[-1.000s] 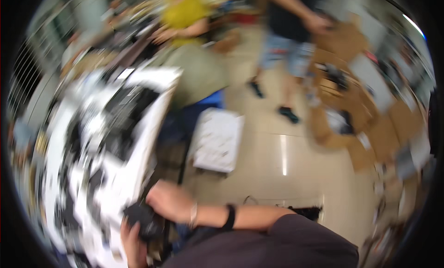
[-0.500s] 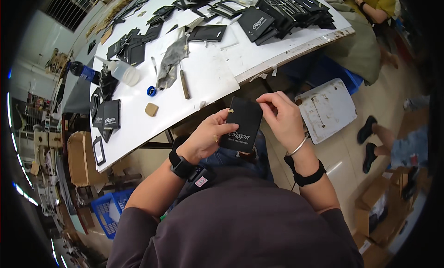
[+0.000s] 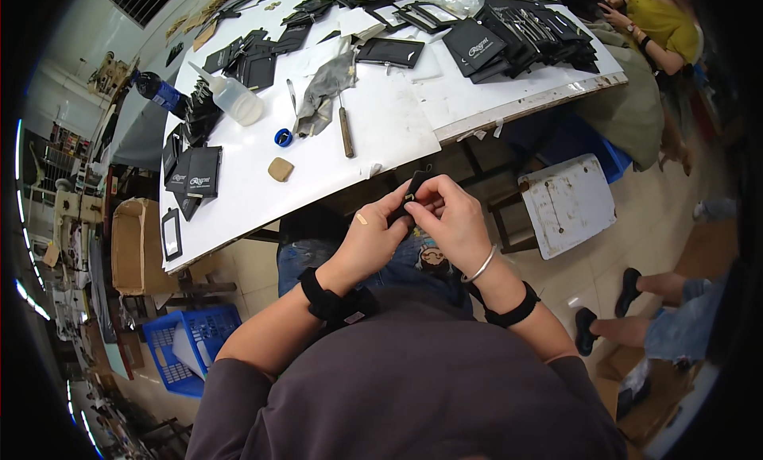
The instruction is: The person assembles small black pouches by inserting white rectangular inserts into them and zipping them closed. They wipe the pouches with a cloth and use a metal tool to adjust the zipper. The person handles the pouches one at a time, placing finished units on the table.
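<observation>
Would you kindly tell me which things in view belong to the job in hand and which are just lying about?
Likely part of the work:
black piece between left hand and right hand
piled black cases

Apparently just lying about:
blue basket
cardboard box
white panel

The held piece (image 3: 418, 179) is finished in black. The tabletop (image 3: 230, 146) is coloured white, the basket (image 3: 216, 326) blue, the shirt (image 3: 397, 380) dark grey. The white stool top (image 3: 576, 214) is marked with brown; the blue jeans (image 3: 304, 256) are decorated with a cartoon figure (image 3: 431, 257).
</observation>
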A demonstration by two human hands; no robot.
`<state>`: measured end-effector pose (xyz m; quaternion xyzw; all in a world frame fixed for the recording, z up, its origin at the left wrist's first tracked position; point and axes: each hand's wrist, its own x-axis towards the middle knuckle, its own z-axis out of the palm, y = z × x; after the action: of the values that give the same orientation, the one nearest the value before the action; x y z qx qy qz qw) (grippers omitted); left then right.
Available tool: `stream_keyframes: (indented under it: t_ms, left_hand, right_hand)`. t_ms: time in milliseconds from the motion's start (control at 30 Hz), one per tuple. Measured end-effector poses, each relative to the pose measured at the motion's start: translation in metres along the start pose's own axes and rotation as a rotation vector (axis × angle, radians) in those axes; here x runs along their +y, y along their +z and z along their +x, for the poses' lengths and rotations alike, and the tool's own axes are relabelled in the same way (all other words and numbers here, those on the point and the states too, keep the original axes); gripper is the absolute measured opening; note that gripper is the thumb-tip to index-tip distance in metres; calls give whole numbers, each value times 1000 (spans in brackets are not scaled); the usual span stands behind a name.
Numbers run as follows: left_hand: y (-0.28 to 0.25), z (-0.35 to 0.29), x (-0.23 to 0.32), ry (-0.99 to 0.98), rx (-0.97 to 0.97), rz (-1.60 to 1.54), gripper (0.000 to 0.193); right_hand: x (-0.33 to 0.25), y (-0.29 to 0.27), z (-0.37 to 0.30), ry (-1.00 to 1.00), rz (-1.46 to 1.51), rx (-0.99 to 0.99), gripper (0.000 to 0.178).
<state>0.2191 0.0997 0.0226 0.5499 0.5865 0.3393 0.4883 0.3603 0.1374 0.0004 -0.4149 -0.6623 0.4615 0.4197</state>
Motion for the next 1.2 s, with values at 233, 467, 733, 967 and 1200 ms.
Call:
stream_keyframes:
  t_ms: [233, 467, 733, 967, 1200]
  left_hand:
    - [-12, 2, -8, 143, 92, 170, 45]
    - [-35, 20, -34, 4, -117, -396, 38]
    - [-69, 25, -43, -266, -308, -964, 35]
    - [-81, 28, -55, -303, -401, -1145, 34]
    - [-82, 29, -49, -300, -431, -1195, 31]
  right_hand:
    - [-8, 11, 8, 3, -79, 9, 9]
    - [-16, 31, 21, -91, -273, 40, 8]
    - [-40, 39, 31, -79, -246, -48, 8]
    - [-64, 39, 22, -42, -340, -297, 12]
    - [-69, 82, 19, -232, -422, -386, 16]
